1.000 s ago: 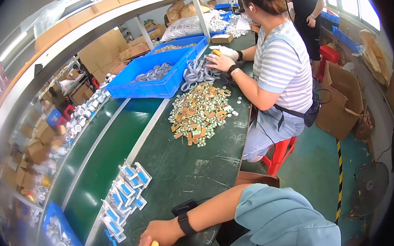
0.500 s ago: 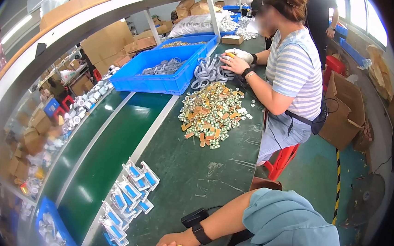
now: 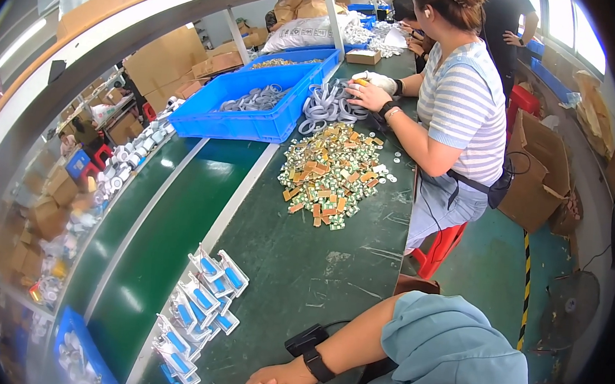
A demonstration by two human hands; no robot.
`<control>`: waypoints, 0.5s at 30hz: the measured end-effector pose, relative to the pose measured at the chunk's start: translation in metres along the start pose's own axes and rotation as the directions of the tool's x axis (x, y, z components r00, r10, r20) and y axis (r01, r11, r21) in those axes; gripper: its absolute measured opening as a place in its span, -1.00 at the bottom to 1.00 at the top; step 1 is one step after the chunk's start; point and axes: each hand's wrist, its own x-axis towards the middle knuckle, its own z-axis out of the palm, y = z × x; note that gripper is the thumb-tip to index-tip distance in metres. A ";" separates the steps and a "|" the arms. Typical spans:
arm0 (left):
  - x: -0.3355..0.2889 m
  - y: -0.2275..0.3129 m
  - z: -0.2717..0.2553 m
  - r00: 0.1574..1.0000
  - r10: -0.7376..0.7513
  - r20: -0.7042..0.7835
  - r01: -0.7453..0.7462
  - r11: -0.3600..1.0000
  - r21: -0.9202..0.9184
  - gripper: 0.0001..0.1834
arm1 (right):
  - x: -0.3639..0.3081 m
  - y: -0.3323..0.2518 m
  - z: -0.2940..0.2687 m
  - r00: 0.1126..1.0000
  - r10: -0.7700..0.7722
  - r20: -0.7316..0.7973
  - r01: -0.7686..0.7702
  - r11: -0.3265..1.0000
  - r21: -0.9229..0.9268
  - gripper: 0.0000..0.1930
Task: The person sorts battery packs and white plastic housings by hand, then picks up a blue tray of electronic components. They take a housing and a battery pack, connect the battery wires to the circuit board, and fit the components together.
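My right hand is at the lower edge, over the dark green tabletop, with a black band on its wrist. Its fingers curl in and wear yellow finger covers; the frame edge cuts them off, so anything in them is hidden. Left of it lies a cluster of white plastic frames with blue inserts. Farther along the bench is a heap of small green and copper-coloured circuit boards. My left hand is out of view.
A co-worker sits at the bench's right side, handling grey rings. A large blue bin with more grey rings stands across the green belt. Cartons stand on the floor at right.
The whole view has shifted slightly. My right hand stays nearly in place, its fingers still curled. The co-worker's head has turned more away, and another person now shows behind.
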 end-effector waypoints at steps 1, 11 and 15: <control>0.000 0.000 0.001 1.000 -0.001 -0.004 0.001 1.000 -0.010 -0.42 | 0.001 0.000 -0.001 1.000 -0.027 -0.004 0.027 1.000 0.007 -0.77; -0.003 -0.016 0.001 0.999 0.013 -0.033 -0.015 0.999 -0.048 -0.41 | 0.001 0.003 -0.001 0.999 -0.052 0.014 0.052 0.998 -0.018 -0.76; -0.003 -0.017 -0.001 0.999 0.012 -0.037 -0.014 0.998 -0.063 -0.41 | 0.002 0.001 0.000 0.996 -0.088 -0.026 0.088 0.996 -0.008 -0.77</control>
